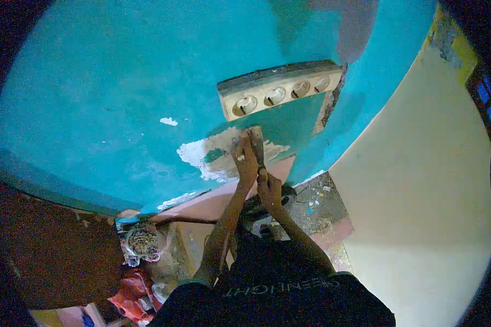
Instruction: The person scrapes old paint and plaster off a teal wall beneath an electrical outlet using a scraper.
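Observation:
A scraper (257,143) stands against the turquoise wall (120,82), its wide end touching a patch where the paint is gone. Closed round the lower part of its handle is my right hand (269,189). Higher up, my left hand (246,162) is closed on the scraper near the blade, fingers pressing towards the wall; a ring shows on one finger. The stripped patch (193,155) is whitish and ragged, spreading left of my hands. Just above them a white strip of several sockets (283,94) is fixed to the wall.
A cream surface (420,163) fills the right side. Paint flakes litter the floor (316,210) below my hands. At lower left are a container of small pale bits (142,241) and a crumpled red bag (133,294). A brown surface (54,245) lies left of them.

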Action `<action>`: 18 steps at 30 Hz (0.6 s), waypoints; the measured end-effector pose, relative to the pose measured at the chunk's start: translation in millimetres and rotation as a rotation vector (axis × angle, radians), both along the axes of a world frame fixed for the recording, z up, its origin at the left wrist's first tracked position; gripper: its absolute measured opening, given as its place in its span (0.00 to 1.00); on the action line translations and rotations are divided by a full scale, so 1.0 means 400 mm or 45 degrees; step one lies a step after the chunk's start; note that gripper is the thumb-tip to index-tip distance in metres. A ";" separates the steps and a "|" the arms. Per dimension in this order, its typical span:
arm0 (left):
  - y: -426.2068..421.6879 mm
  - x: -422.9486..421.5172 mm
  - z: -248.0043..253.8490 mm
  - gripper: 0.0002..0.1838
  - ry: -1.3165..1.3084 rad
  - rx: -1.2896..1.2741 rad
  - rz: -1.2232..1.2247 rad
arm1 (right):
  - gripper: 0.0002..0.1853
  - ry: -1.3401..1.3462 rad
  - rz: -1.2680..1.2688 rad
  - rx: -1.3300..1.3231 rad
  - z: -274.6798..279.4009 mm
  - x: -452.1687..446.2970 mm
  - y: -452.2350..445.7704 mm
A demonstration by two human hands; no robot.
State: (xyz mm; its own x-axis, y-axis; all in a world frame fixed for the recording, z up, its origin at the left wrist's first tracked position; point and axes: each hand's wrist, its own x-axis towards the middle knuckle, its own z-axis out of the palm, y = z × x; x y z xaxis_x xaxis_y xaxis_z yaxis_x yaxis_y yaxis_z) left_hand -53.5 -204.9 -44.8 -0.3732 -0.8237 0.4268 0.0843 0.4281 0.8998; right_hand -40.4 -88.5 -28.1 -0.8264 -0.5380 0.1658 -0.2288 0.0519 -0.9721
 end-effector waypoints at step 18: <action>0.028 -0.018 0.059 0.17 0.303 0.205 0.053 | 0.27 -0.151 -0.003 -0.053 -0.013 0.014 0.006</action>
State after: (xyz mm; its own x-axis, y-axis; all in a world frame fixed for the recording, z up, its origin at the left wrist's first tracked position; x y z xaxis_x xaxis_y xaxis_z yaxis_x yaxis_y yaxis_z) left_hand -60.8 -193.7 -21.3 -0.2431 -0.9003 0.3610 0.2863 0.2889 0.9135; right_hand -35.0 -86.3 -33.2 -0.8430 -0.5305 0.0886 -0.1117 0.0115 -0.9937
